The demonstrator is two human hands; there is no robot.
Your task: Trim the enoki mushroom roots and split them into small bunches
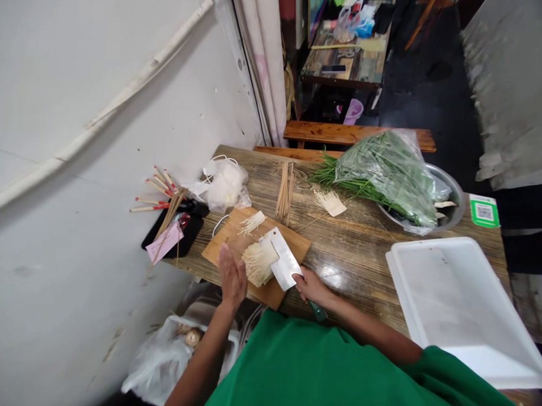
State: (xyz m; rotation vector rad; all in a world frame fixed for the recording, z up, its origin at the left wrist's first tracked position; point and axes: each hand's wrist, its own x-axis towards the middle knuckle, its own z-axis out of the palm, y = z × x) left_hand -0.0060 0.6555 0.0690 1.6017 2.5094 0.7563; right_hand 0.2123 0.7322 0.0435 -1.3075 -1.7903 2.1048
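Note:
My right hand [311,285] grips the green handle of a cleaver [285,261]. The flat, light-coloured blade lies over the right edge of a bunch of enoki mushrooms [256,265] on a wooden cutting board [294,238]. To the left of that bunch, my left hand [233,277] is held with its fingers stretched out and nothing in it; whether it touches the mushrooms I cannot tell. A smaller enoki piece [253,222] lies toward the board's far side. Beyond the board, another enoki cluster [332,203] rests on the wooden table [353,259].
Bamboo skewers [284,191] and a white plastic bag [227,184] are behind the board. A metal basin [458,200] with bagged green chives [383,174] stands at back right, a white tray [463,304] in front of it. A black holder [192,239] with sticks sits left, by the wall.

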